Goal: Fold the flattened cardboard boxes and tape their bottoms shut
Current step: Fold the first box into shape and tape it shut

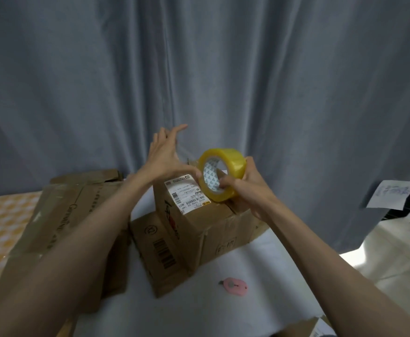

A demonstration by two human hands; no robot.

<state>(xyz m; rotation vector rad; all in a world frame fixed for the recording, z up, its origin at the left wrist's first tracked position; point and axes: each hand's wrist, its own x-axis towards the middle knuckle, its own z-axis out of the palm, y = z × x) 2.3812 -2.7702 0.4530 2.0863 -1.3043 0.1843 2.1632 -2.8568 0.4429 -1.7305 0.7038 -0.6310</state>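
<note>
Here the right hand grips the tape roll on edge above the box near the tabletop's far edge, its hole facing the person; the left hand's fingers are spread, thumb at the roll.

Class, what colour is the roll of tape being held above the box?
Translucent yellow, on the tape roll; head view, the only one, shows it clearly.

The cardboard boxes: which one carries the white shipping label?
The folded box under the tape roll; the flat box beside it shows only a printed barcode.
</note>
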